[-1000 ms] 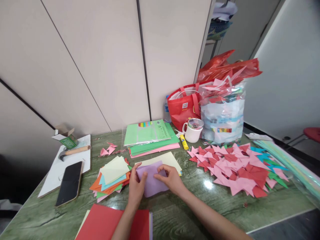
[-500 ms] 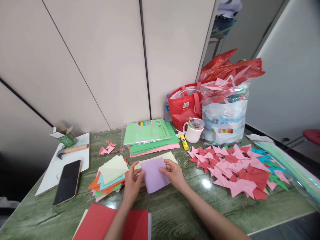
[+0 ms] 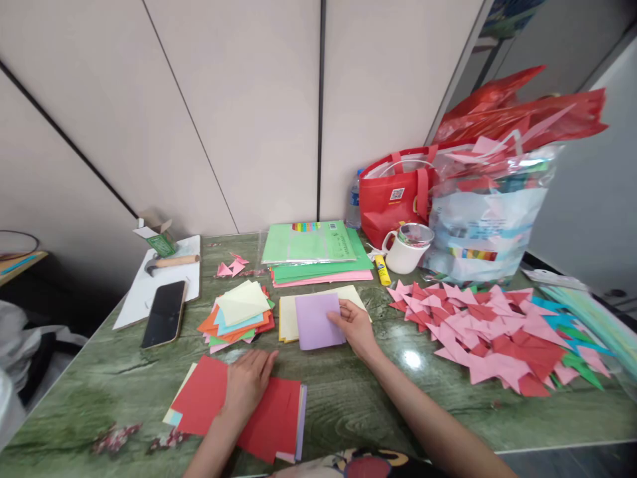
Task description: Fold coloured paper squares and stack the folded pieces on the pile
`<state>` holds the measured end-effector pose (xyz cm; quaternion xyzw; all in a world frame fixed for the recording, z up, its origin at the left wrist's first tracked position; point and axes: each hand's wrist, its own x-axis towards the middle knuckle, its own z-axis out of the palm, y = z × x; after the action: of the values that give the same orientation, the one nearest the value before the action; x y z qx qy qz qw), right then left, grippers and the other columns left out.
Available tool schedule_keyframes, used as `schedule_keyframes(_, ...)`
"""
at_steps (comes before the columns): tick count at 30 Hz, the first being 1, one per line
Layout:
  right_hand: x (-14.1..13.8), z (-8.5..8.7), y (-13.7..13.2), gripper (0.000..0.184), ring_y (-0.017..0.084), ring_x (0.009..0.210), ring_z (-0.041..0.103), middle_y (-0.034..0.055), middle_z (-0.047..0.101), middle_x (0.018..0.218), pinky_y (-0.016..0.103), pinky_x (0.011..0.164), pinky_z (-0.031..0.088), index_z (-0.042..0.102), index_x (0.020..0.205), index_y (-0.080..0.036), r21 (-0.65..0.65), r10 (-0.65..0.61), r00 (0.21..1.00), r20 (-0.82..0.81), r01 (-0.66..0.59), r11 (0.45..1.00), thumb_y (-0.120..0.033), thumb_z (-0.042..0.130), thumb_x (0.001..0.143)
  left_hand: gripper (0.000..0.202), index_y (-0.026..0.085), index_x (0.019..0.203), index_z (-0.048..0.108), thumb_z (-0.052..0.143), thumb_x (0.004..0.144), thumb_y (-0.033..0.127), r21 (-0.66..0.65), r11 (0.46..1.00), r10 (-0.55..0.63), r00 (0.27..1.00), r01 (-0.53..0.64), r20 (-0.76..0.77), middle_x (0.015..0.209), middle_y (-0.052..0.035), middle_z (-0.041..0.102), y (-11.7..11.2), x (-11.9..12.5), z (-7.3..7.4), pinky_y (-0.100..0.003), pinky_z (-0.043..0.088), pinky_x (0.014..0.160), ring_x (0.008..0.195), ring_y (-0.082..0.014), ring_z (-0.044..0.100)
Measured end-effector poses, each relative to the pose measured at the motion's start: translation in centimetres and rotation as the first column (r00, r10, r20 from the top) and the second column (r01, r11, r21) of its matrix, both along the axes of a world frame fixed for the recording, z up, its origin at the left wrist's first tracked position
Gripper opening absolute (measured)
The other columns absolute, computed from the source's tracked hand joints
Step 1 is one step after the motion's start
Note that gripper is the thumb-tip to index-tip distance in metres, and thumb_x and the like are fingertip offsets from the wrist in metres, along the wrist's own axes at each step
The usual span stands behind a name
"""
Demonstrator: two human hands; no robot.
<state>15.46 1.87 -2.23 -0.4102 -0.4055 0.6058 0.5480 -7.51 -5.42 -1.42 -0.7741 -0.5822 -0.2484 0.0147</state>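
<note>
The left hand point(image 3: 247, 382) has moved onto the red paper point(image 3: 279, 415), loose, while over the cream paper point(image 3: 288, 322) the right hand point(image 3: 357, 325) pinches the purple square point(image 3: 316, 318), not folded yet, though many pink shapes point(image 3: 498, 325) are

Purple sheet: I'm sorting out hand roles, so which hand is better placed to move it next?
The right hand, I'd judge: it has the purple sheet by its right edge. The left hand lies over the red paper, apart from that sheet.
</note>
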Motion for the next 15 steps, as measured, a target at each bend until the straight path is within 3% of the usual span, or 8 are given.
schedule_keyframes(3,0.0,0.2,-0.2,0.036,0.019,0.064,0.064,0.0039,0.069,0.074,0.030,0.058,0.050,0.056,0.087,-0.018,0.008,0.003,1.000,0.002,-0.003,1.000,-0.037,0.069,0.059,0.030,0.022,0.050,0.053,0.049,0.078,0.031,0.013,0.999,0.038,0.998,-0.038,-0.059,0.045,-0.0017,0.053,-1.1,-0.3,0.0,-0.025,0.027,0.046,0.045,-0.0148,0.049)
schedule_keyframes(10,-0.2,0.3,-0.7,0.037,0.019,0.065,0.064,0.0032,0.069,0.074,0.031,0.059,0.050,0.057,0.088,-0.018,0.032,0.027,0.999,0.016,-0.028,0.999,-0.037,0.069,0.059,0.032,0.022,0.045,0.050,0.053,0.074,0.033,0.040,0.994,0.104,0.994,-0.105,0.016,0.042,-0.0008,0.049,-2.8,-0.8,0.3,-0.024,0.023,0.044,0.041,-0.0138,0.045)
schedule_keyframes(15,0.0,1.0,-0.9,0.035,0.018,0.063,0.063,0.0028,0.068,0.074,0.029,0.059,0.050,0.057,0.088,-0.017,0.068,0.039,0.999,0.017,-0.040,0.997,-0.036,0.068,0.060,0.030,0.021,0.046,0.052,0.054,0.073,0.033,0.017,0.996,0.086,0.993,-0.088,0.077,0.044,-0.0010,0.049,-1.5,-0.2,1.7,-0.024,0.022,0.045,0.043,-0.0136,0.044)
